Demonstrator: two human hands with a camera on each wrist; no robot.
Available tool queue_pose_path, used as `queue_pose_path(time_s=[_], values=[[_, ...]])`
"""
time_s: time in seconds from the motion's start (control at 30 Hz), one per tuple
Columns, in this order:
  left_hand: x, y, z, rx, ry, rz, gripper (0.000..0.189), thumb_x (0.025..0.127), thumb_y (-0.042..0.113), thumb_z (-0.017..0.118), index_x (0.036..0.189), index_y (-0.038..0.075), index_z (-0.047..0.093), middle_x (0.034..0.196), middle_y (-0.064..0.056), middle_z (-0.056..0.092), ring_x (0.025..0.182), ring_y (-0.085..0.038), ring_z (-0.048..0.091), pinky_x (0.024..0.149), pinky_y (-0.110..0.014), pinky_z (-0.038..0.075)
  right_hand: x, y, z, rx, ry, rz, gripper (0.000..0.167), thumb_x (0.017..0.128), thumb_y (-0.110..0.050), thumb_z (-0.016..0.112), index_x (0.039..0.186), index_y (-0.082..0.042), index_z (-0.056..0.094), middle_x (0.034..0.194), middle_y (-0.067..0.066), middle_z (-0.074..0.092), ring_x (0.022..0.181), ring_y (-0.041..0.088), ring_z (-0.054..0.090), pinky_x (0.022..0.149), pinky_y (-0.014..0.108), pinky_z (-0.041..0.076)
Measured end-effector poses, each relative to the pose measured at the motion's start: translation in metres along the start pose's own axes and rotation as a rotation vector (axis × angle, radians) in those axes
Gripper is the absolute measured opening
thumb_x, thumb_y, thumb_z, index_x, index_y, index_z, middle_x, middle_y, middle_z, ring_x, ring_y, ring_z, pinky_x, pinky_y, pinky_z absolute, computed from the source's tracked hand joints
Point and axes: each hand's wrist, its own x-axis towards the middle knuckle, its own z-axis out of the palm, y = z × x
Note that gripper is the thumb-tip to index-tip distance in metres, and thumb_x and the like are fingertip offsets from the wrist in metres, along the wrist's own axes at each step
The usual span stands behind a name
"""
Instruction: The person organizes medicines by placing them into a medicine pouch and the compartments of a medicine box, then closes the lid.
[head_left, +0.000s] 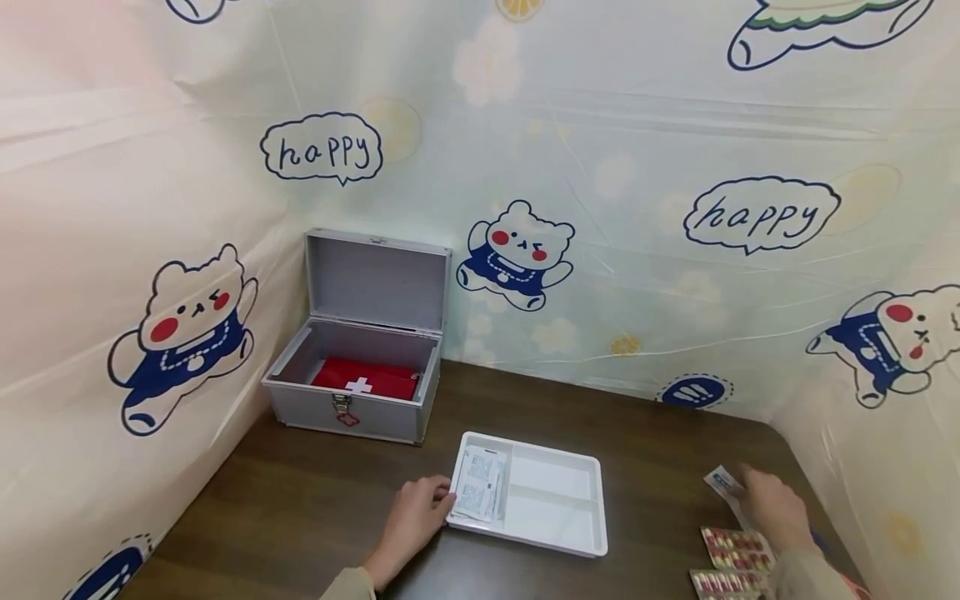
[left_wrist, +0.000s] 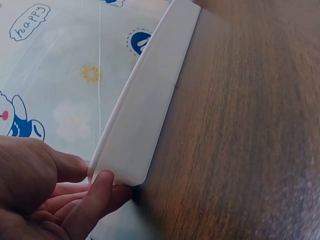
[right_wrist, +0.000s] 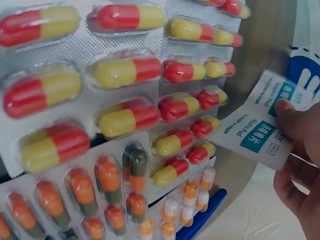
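My left hand (head_left: 416, 517) pinches the near left corner of a white divided tray (head_left: 555, 521), thumb on the rim and fingers below it in the left wrist view. White-and-blue packets (head_left: 480, 483) lie in the tray's left compartment. At the right, my right hand (head_left: 776, 510) holds alcohol pad packets (right_wrist: 260, 131) between thumb and fingers, with teal labels showing. Beside that hand are blister packs of red-and-yellow capsules (right_wrist: 127, 72). Orange-and-green capsules (right_wrist: 82, 187) and white-and-orange ones (right_wrist: 187, 205) also show in the right wrist view.
An open silver case (head_left: 341, 417) stands at the back left, its lid raised, with a red pouch (head_left: 378, 379) bearing a white cross inside. A blue object (right_wrist: 207, 212) lies past the blister packs. Patterned sheeting (head_left: 622, 292) walls in the brown table (head_left: 322, 475).
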Motion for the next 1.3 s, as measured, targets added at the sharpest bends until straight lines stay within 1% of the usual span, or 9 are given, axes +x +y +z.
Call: queue_pose_path(time_s=[0.1, 0.17, 0.3, 0.43, 0.53, 0.67, 0.93, 1.2, 1.3], values=[[0.001, -0.001, -0.001, 0.006, 0.024, 0.008, 0.014, 0.085, 0.009, 0.075, 0.096, 0.001, 0.074, 0.088, -0.011, 0.077, 0.081, -0.021, 0.075, 0.068, -0.036, 0.059, -0.003, -0.003, -0.004, 0.039, 0.06, 0.007, 0.028, 0.095, -0.013, 0.063, 0.114, 0.006, 0.058, 0.095, 0.027, 0.069, 0.075, 0.037, 0.066, 0.059, 0.051, 0.051], [0.002, -0.001, -0.002, 0.008, 0.019, 0.005, 0.014, 0.085, 0.01, 0.075, 0.096, 0.001, 0.074, 0.088, -0.011, 0.077, 0.082, -0.021, 0.075, 0.068, -0.036, 0.059, -0.005, -0.006, -0.006, 0.082, 0.127, 0.018, 0.026, 0.095, -0.013, 0.064, 0.11, 0.007, 0.058, 0.088, 0.024, 0.069, 0.068, 0.031, 0.062, 0.055, 0.043, 0.048], [0.002, 0.0, -0.002, 0.007, 0.001, -0.002, 0.014, 0.086, 0.01, 0.075, 0.097, 0.002, 0.074, 0.089, -0.011, 0.077, 0.083, -0.021, 0.074, 0.069, -0.037, 0.059, -0.01, -0.018, -0.008, 0.222, 0.264, 0.052, 0.021, 0.096, -0.014, 0.063, 0.097, 0.006, 0.061, 0.077, 0.017, 0.066, 0.062, 0.021, 0.052, 0.051, 0.031, 0.037], [0.001, 0.0, -0.002, 0.011, 0.001, -0.002, 0.012, 0.086, 0.01, 0.075, 0.095, 0.002, 0.074, 0.088, -0.01, 0.077, 0.082, -0.021, 0.074, 0.069, -0.037, 0.059, -0.016, -0.039, -0.011, 0.367, 0.34, 0.062, 0.024, 0.099, -0.017, 0.06, 0.095, 0.006, 0.064, 0.078, 0.017, 0.068, 0.061, 0.018, 0.053, 0.05, 0.027, 0.038], [0.002, 0.001, -0.003, 0.01, -0.015, -0.006, 0.013, 0.086, 0.01, 0.074, 0.096, 0.002, 0.074, 0.089, -0.011, 0.077, 0.083, -0.021, 0.074, 0.069, -0.037, 0.059, -0.019, -0.054, -0.012, 0.445, 0.331, 0.068, 0.03, 0.102, -0.023, 0.057, 0.098, 0.006, 0.065, 0.078, 0.015, 0.069, 0.061, 0.016, 0.056, 0.048, 0.026, 0.041], [0.003, 0.001, -0.002, 0.006, -0.036, -0.013, 0.015, 0.087, 0.01, 0.074, 0.098, 0.001, 0.074, 0.09, -0.011, 0.077, 0.083, -0.021, 0.074, 0.069, -0.037, 0.059, -0.022, -0.073, -0.01, 0.504, 0.286, 0.068, 0.035, 0.103, -0.027, 0.054, 0.101, 0.006, 0.065, 0.08, 0.014, 0.07, 0.061, 0.015, 0.058, 0.049, 0.026, 0.044], [0.002, 0.0, 0.001, 0.01, -0.032, -0.013, 0.014, 0.087, 0.01, 0.074, 0.098, 0.001, 0.074, 0.089, -0.01, 0.077, 0.083, -0.021, 0.073, 0.069, -0.037, 0.059, -0.027, -0.109, -0.004, 0.521, 0.284, 0.02, 0.027, 0.102, -0.02, 0.054, 0.102, 0.005, 0.066, 0.081, 0.013, 0.068, 0.064, 0.014, 0.056, 0.052, 0.024, 0.043], [0.002, -0.001, 0.0, 0.016, -0.019, -0.01, 0.014, 0.086, 0.01, 0.075, 0.097, 0.001, 0.074, 0.089, -0.01, 0.077, 0.082, -0.021, 0.074, 0.069, -0.037, 0.059, -0.03, -0.151, 0.007, 0.616, 0.283, -0.029, 0.022, 0.1, -0.017, 0.058, 0.102, 0.003, 0.067, 0.083, 0.014, 0.07, 0.062, 0.013, 0.058, 0.052, 0.023, 0.047], [0.001, -0.001, 0.0, 0.016, -0.015, 0.001, 0.014, 0.086, 0.01, 0.075, 0.097, 0.001, 0.074, 0.089, -0.01, 0.077, 0.082, -0.021, 0.074, 0.069, -0.037, 0.059, -0.031, -0.169, 0.014, 0.657, 0.262, -0.038, 0.021, 0.101, -0.017, 0.058, 0.104, 0.002, 0.067, 0.083, 0.013, 0.069, 0.063, 0.013, 0.059, 0.052, 0.023, 0.048]])
